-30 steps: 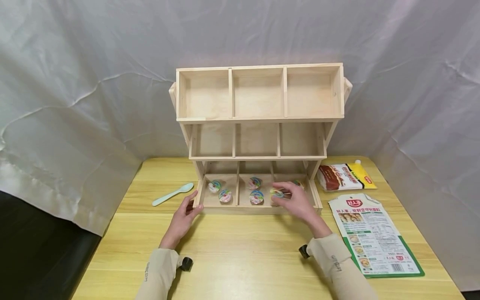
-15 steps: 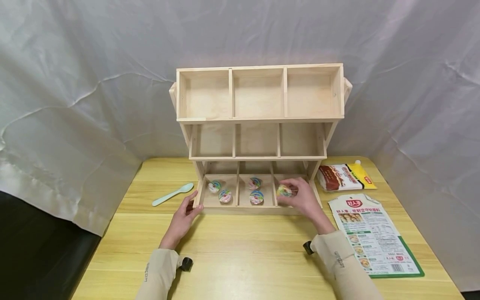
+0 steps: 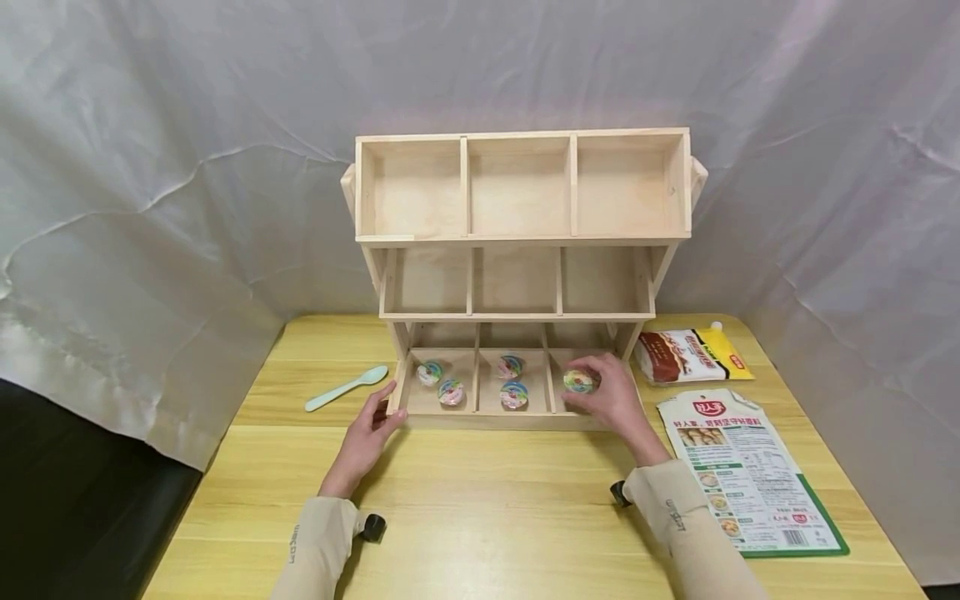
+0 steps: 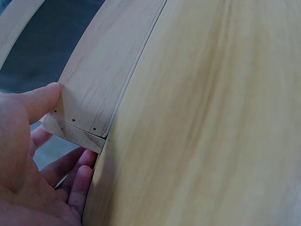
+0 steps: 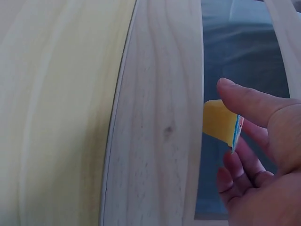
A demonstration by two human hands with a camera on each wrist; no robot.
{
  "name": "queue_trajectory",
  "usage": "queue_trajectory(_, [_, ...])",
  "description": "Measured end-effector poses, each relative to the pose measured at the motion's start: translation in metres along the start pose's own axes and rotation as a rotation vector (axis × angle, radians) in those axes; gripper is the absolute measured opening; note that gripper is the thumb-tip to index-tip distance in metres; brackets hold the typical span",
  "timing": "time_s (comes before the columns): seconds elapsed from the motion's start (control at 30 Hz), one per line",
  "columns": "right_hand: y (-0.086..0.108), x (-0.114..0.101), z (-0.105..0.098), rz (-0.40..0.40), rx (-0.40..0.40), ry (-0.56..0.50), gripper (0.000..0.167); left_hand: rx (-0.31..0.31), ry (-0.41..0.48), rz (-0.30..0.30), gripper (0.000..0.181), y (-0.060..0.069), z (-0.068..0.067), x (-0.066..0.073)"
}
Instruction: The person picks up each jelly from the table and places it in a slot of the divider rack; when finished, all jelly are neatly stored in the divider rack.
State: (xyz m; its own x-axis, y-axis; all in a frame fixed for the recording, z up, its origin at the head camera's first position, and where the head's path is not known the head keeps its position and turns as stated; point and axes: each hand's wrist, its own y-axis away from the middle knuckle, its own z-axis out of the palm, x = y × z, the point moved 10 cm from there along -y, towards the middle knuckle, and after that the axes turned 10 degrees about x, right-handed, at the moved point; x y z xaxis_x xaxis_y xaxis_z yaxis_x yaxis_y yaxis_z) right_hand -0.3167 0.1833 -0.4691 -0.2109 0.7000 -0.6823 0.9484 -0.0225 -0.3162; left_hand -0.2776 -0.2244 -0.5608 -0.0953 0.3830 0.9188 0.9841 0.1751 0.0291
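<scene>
A three-tier wooden rack (image 3: 517, 242) stands on the table. My left hand (image 3: 367, 429) grips the front left corner of its bottom tray (image 3: 510, 422), the thumb on the front board (image 4: 101, 70) and the fingers round the end. Over the bottom right compartment my right hand (image 3: 613, 400) pinches a yellow jelly cup (image 5: 220, 121) between thumb and fingers, lid up. The left compartment holds two jelly cups, a greenish one (image 3: 429, 372) and a pink one (image 3: 451, 392). Two more, one at the back (image 3: 510, 367) and one in front (image 3: 513, 395), lie in the middle compartment.
A pale green spoon (image 3: 347, 389) lies left of the rack. To the right are a red and yellow pouch (image 3: 692, 353) and a flat white and green food packet (image 3: 753, 471). Grey cloth (image 3: 187, 208) hangs behind the table.
My right hand has moved right with the yellow jelly cup, from near the middle divider into the right compartment. Another cup seen there earlier is now hidden. My left hand has stayed put.
</scene>
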Motion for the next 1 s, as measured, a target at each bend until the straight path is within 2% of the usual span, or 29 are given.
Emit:
queue_trajectory(0.37, [-0.003, 0.007, 0.006, -0.037, 0.017, 0.037, 0.052, -0.015, 0.005, -0.01, 0.061, 0.0, 0.001, -0.001])
queue_trajectory(0.67, [-0.006, 0.018, 0.02, -0.035, -0.045, 0.064, 0.052, -0.016, 0.007, -0.008, 0.062, 0.0, 0.002, -0.003])
queue_trajectory(1.0, [-0.008, 0.018, 0.027, -0.055, -0.072, 0.11, 0.053, -0.013, 0.001, -0.009, 0.062, 0.0, 0.001, -0.002])
